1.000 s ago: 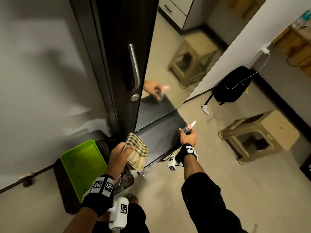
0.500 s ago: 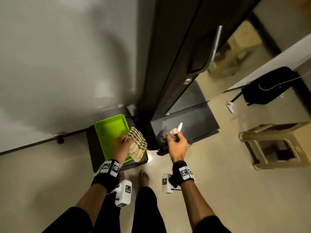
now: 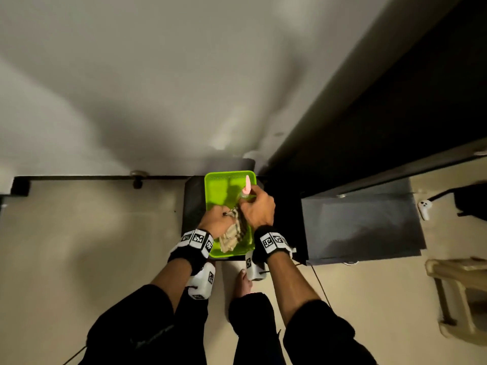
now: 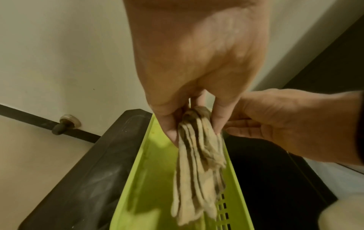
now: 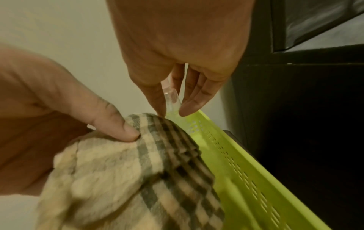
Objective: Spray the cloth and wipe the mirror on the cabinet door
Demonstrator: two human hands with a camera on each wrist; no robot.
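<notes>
A beige plaid cloth (image 3: 234,237) hangs folded over the green tray (image 3: 210,180). My left hand (image 3: 224,216) pinches its top between thumb and fingers. The left wrist view shows the cloth (image 4: 197,163) dangling from my left hand (image 4: 195,135) into the tray (image 4: 147,179). My right hand (image 3: 247,201) holds a small clear spray bottle with a pink cap (image 3: 247,185) right beside the cloth. In the right wrist view, my right hand (image 5: 171,112) has its fingers around the bottle (image 5: 173,99), just above the cloth (image 5: 138,171). The dark cabinet door (image 3: 395,106) stands to the right; its mirror face is hidden.
The tray sits on a dark low stand (image 3: 192,206) against the white wall. A dark grey board (image 3: 361,225) lies on the floor by the cabinet. A beige plastic stool (image 3: 461,299), a white controller (image 3: 424,206) and a black bag (image 3: 471,204) are at the right.
The view has swung down and left, away from the mirror. My right hand has brought the bottle leftward from the grey board to the cloth. My left hand now holds the cloth over the tray.
</notes>
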